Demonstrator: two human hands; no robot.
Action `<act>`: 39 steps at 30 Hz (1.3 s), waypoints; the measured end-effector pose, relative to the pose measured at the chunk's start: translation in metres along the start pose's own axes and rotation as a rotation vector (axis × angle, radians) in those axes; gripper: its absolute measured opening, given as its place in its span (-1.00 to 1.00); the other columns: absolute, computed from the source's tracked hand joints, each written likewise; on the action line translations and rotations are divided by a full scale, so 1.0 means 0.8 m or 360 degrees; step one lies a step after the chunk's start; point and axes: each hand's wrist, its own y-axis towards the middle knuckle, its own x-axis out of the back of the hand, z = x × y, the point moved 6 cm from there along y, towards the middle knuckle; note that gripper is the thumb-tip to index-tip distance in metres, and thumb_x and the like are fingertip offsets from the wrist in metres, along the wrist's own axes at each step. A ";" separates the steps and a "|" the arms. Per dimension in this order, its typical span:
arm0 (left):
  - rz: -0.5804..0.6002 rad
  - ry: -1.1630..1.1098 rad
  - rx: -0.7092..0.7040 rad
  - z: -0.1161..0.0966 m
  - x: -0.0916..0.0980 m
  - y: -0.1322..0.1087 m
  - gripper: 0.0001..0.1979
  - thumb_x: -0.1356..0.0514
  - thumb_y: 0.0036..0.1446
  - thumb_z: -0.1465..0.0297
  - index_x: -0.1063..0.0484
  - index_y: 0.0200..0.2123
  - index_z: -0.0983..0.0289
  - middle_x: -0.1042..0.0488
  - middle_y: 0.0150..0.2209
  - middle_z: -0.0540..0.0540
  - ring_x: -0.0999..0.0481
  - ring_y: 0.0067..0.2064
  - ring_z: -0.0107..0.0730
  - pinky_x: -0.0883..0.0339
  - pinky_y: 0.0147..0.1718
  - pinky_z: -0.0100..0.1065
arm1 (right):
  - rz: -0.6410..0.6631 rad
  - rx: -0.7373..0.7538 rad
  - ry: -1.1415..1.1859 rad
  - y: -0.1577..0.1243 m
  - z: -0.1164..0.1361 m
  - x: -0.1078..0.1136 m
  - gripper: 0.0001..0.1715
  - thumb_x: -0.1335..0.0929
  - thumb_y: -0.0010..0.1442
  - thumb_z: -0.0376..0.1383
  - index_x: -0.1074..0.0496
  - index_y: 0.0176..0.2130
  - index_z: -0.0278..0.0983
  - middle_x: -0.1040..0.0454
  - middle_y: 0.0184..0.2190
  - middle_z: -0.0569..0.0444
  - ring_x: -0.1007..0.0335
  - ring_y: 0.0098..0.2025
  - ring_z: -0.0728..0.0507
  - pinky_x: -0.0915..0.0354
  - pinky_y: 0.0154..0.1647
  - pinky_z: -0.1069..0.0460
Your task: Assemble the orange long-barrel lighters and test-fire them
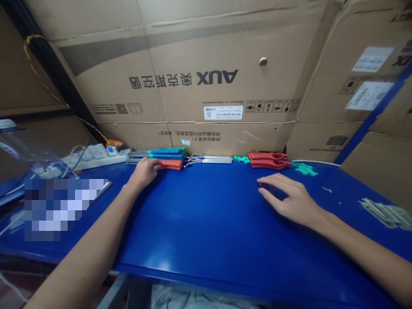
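My left hand reaches to the back of the blue table, its fingers closed on the near end of an orange-handled tool. That tool lies at the front of a stack with blue-and-green handles, whose thin metal shafts point left. My right hand is over the table on the right, thumb and forefinger pinching a small dark piece that I cannot identify. Behind it lie red handle shells with finger-shaped openings. Small green parts are to their right.
Silver rods with white wires and small green pieces line the back edge. A power strip and a clear bottle stand left. Flat pale parts lie far right. A cardboard wall closes off the back.
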 end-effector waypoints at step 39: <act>-0.0130 0.0094 -0.0085 -0.009 0.003 -0.003 -0.76 -0.11 0.10 0.30 -0.54 -0.33 0.28 -0.60 -0.30 0.20 -0.52 -0.19 -0.08 -0.36 -0.13 -0.17 | -0.0002 0.0012 -0.0008 -0.003 -0.001 -0.003 -0.82 -0.35 0.25 -0.33 -0.47 -0.12 -0.25 -0.56 -0.21 0.01 -0.52 -0.19 -0.14 -0.44 -0.12 -0.04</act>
